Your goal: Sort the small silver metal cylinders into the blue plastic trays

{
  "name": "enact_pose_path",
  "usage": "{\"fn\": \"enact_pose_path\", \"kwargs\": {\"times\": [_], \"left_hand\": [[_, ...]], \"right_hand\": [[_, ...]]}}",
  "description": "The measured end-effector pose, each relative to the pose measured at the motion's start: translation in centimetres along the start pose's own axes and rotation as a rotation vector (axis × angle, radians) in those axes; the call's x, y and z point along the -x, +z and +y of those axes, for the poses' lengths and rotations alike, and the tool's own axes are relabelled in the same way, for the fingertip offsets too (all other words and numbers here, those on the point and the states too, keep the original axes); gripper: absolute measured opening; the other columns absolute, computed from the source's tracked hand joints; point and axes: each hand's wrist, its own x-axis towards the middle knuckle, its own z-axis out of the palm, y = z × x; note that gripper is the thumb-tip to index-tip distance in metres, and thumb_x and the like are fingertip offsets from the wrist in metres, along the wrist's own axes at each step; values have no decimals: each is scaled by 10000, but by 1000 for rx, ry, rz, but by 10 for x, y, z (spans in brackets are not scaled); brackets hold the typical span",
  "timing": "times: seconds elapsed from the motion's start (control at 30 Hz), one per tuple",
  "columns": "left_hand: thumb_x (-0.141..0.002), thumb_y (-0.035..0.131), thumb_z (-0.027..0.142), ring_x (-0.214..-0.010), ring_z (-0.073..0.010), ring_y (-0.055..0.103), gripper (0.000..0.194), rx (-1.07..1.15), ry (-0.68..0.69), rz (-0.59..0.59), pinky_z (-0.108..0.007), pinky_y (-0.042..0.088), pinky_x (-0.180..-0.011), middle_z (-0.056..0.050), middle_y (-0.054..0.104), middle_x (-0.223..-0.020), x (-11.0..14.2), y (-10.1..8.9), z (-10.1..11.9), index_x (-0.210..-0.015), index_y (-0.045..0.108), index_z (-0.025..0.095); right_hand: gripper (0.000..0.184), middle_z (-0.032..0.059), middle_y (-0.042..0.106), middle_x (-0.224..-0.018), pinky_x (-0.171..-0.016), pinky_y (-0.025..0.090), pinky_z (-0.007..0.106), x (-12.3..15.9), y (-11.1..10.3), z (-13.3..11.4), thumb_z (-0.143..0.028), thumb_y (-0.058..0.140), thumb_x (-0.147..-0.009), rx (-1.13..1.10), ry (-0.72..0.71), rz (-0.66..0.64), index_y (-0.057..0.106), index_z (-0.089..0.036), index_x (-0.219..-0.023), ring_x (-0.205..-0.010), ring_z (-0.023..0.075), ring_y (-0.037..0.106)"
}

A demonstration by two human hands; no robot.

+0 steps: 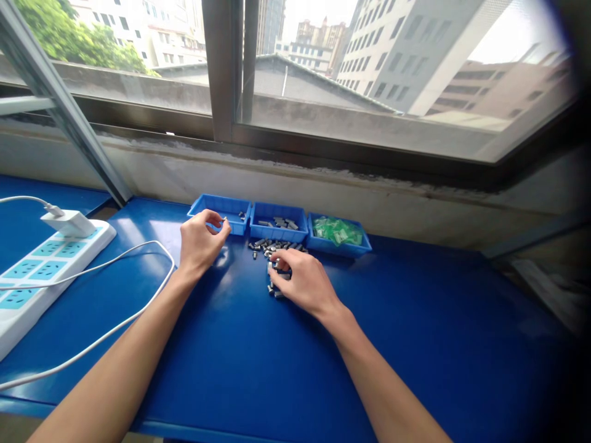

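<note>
Table (438, 344), blue and glossy, carries everything here; toward its left side lies a white power strip (50, 271); along its far edge stand three blue trays in a row, touching or nearly so; the left tray (217, 203) has a few small pieces (242, 215) at its right end and much bare floor; the middle tray (277, 233) holds silvery cylindrical parts (284, 223), loosely strewn; the right tray (357, 250) is filled with shiny green items (337, 230); the right hand (302, 277) curves down over the surface, fingers bent, and I cannot tell whether it grips a part; the left hand (203, 240) is before the left tray, thumb and fingertips pinched together on a tiny piece (225, 219), too small to identify; loose metal parts (264, 246) lie in front of the middle tray and under the right hand's fingertips.
</note>
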Motion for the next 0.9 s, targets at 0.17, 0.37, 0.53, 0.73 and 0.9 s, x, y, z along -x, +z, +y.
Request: {"fn": "enact_pose_path", "kwargs": {"times": [0.17,0.37,0.53,0.73,0.9], "left_hand": [[-871,599,363,-575,-141,630,209,-36,48,-57,-280,480,-642,-23,715,-770,2,4,-4,-776,657,186],[-873,612,341,-543,-124,608,187,-16,97,-27,-279,478,-648,-14,706,-769,2,4,1,-789,654,180],[-908,586,343,-532,-115,597,211,30,90,5,-272,487,-627,-16,702,-795,0,5,-1,-995,689,180],[-913,574,309,-582,-134,617,204,-11,150,-40,-287,506,-657,-40,709,-831,-1,7,-8,-958,723,177],[-915,570,297,-601,-135,634,210,-18,174,-48,-296,519,-699,-43,715,-837,-1,6,-6,-937,740,175]], "right_hand": [[106,22,722,-909,-703,458,256,0,0,-1,-216,625,-857,23,-14,-31,667,-228,-954,-784,165,663],[91,27,718,-895,-714,463,262,-1,1,1,-219,622,-859,14,-10,-38,666,-225,-938,-777,169,658],[85,25,721,-900,-707,461,260,0,2,1,-215,624,-856,14,-5,-38,668,-225,-928,-783,168,659],[83,27,723,-902,-705,465,258,-1,1,0,-216,624,-858,14,-2,-49,671,-224,-925,-791,169,662],[87,38,731,-898,-708,475,260,-2,1,1,-216,633,-855,6,-3,-51,683,-219,-926,-790,175,672]]}}
